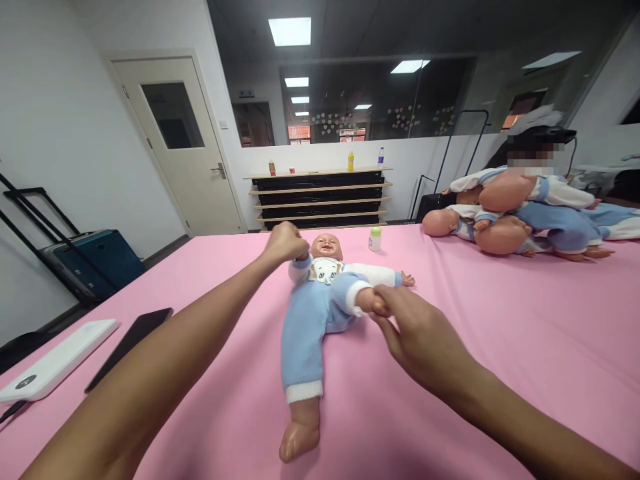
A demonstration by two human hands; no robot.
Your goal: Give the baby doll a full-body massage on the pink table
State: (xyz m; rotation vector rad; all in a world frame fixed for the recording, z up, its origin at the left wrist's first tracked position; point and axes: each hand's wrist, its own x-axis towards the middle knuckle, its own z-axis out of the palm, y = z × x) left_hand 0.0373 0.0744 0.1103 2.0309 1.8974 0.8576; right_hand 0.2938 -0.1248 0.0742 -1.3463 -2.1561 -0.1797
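Note:
A baby doll (303, 333) in a white top and light blue trousers lies on its back, its head away from me. My left hand (286, 243) is closed around the doll's hand and lifts that arm beside its head. With its fingers wrapped on the doll's bare foot, my right hand (413, 320) holds one leg bent and raised. The other leg lies straight towards me. The doll's far arm is stretched out flat to the right. Beyond the doll stands a small white bottle (375, 240) with a green cap.
Pink cloth (500, 333) covers the table. A white power bank (60, 357) and a black phone (131, 343) lie at the left. Several more dolls (545, 220) are heaped at the right, with a person behind them. A shelf (320, 197) stands by the far wall.

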